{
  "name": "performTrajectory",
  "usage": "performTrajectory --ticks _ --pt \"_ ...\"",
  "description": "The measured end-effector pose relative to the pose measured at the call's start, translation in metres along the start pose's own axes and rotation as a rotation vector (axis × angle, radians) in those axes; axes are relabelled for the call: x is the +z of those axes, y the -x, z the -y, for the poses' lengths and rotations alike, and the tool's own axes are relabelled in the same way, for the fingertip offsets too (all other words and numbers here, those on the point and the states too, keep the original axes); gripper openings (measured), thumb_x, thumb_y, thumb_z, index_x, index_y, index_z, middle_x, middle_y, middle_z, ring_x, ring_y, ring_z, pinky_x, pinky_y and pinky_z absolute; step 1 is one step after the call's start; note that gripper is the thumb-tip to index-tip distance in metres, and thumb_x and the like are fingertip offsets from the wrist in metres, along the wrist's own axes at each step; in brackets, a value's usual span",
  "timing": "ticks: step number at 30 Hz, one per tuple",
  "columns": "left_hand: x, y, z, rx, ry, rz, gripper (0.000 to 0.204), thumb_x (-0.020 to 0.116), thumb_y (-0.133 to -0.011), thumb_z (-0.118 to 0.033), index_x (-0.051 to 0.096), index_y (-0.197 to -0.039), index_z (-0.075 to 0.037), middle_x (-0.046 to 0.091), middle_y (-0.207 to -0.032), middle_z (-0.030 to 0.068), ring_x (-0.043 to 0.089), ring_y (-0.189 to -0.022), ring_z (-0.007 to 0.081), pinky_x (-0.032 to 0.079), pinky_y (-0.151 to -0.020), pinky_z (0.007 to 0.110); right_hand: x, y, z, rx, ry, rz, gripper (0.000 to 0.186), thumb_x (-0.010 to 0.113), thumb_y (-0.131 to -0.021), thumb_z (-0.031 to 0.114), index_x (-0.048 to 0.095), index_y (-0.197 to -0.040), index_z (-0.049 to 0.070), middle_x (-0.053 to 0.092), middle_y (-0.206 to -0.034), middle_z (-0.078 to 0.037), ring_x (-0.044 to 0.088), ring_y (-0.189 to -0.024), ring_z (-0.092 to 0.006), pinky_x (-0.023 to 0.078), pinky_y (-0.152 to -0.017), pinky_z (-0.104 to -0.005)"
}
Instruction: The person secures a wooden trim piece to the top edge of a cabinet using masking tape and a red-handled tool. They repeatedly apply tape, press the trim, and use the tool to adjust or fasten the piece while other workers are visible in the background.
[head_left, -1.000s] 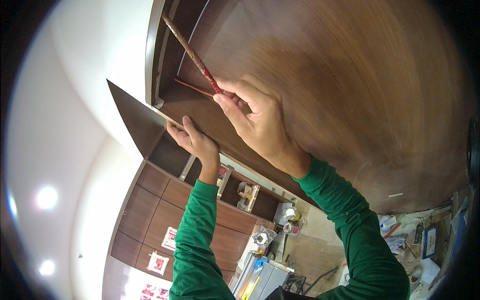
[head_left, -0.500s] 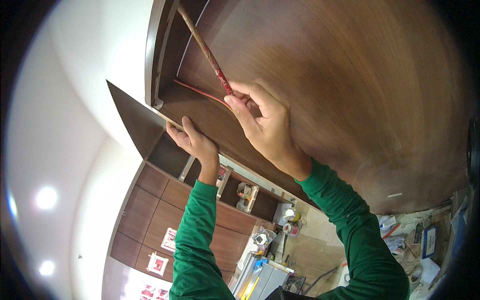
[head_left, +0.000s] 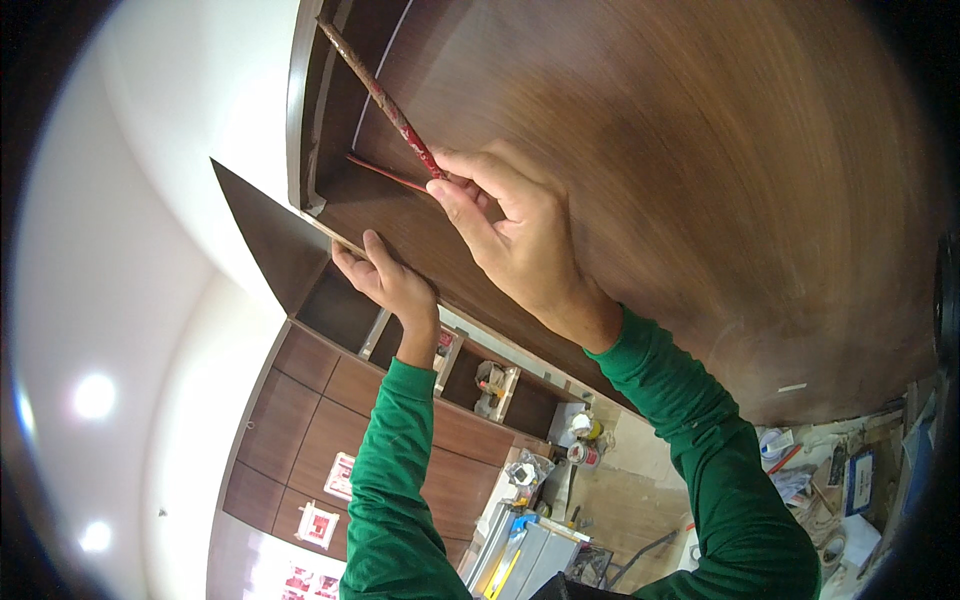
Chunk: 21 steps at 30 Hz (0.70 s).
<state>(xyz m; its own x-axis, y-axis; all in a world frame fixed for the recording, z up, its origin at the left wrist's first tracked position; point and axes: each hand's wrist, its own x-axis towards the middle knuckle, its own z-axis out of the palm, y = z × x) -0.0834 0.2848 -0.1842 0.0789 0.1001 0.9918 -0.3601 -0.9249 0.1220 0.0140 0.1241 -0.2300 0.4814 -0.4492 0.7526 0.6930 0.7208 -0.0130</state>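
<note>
My right hand [head_left: 530, 230] pinches a slender stick [head_left: 385, 100], brown along its far part and worn red near my fingers. Its far tip reaches up-left to the rim of the dark wooden cabinet [head_left: 700, 200]. Behind the stick, a thin red cable [head_left: 385, 172] comes out of the cabinet's inner corner and runs toward my right hand; its end is hidden. To the lower left, my left hand [head_left: 395, 295] holds the cabinet's front edge [head_left: 335, 235], thumb on the inner side and fingers around the outer side.
A dark open door panel [head_left: 265, 240] juts out at the left. Below are shelf compartments [head_left: 470, 380], brown cabinet fronts [head_left: 320, 440] and a grey table with a yellow level [head_left: 505, 570]. Cans [head_left: 583, 455] and scattered tools and papers [head_left: 850, 490] lie lower down.
My right hand has shifted a little up and left with the stick, whose tip moved left across to the cabinet rim. My left hand stays on the edge.
</note>
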Motion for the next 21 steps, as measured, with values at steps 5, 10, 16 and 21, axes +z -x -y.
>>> performTrajectory --ticks 5,10,16,21 --pt "0.004 0.001 -0.005 -0.018 0.012 -0.001 0.036 0.052 -0.106 -0.015 0.043 -0.135 0.006 0.059 -0.125 0.0152 0.057 -0.113 0.0205 0.044 -0.101 0.036 0.003 0.003 -0.002 0.011 -0.019 -0.01 0.023 0.069 -0.094 0.003 0.07 -0.116 -0.005 0.067 -0.091 -0.015 0.064 -0.067 -0.0175 0.048 -0.053 -0.0289" --pt "0.003 0.001 -0.002 -0.014 0.028 -0.009 0.036 0.051 -0.106 -0.013 0.043 -0.136 0.005 0.058 -0.126 0.0152 0.057 -0.114 0.0203 0.044 -0.101 0.035 0.005 0.007 -0.003 0.04 -0.031 0.015 0.022 0.07 -0.093 0.002 0.07 -0.114 -0.005 0.067 -0.093 -0.017 0.066 -0.073 -0.0242 0.051 -0.058 -0.0332" --pt "0.003 0.001 -0.003 -0.016 0.037 -0.002 0.036 0.052 -0.106 -0.013 0.043 -0.136 0.005 0.059 -0.126 0.0152 0.057 -0.114 0.0202 0.044 -0.101 0.035 0.005 0.01 -0.002 0.058 -0.02 0.041 0.022 0.07 -0.092 0.001 0.069 -0.112 -0.007 0.067 -0.093 -0.018 0.068 -0.077 -0.0289 0.052 -0.063 -0.0365" --pt "0.002 0.002 -0.002 -0.019 0.04 -0.006 0.035 0.052 -0.106 -0.014 0.044 -0.135 0.005 0.059 -0.126 0.0153 0.057 -0.114 0.0204 0.044 -0.102 0.035 0.006 0.014 -0.002 0.064 -0.011 0.046 0.022 0.07 -0.092 0.001 0.069 -0.113 -0.006 0.067 -0.092 -0.018 0.068 -0.074 -0.0281 0.052 -0.061 -0.0353"
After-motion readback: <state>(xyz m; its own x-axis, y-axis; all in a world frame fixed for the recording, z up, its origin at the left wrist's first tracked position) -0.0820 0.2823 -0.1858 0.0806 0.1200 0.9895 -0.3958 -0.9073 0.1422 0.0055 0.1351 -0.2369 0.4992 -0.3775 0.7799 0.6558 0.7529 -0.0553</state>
